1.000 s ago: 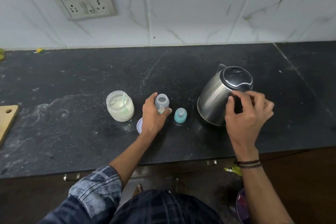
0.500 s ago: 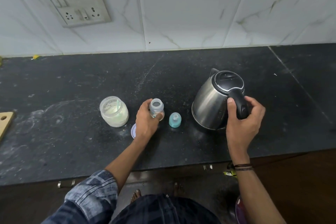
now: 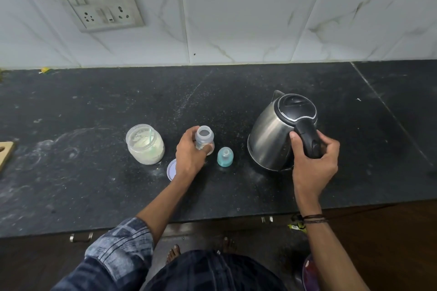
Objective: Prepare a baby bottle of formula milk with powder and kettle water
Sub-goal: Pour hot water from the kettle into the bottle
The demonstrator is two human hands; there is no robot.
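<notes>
Right hand went from hovering over the kettle handle to a full wrap round it; the kettle looks seated on the counter (pour is next, I'd say). Left hand fingers curl round the open baby bottle, upright between powder jar and teal teat cap. Bottle contents unreadable; kettle lid shut, water level hidden.

Open clear bottle stands upright between lidless powder jar and steel kettle.

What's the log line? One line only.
left hand: holds open bottle | right hand: grips kettle by handle | cap: off, beside bottle | pour: not started
</notes>
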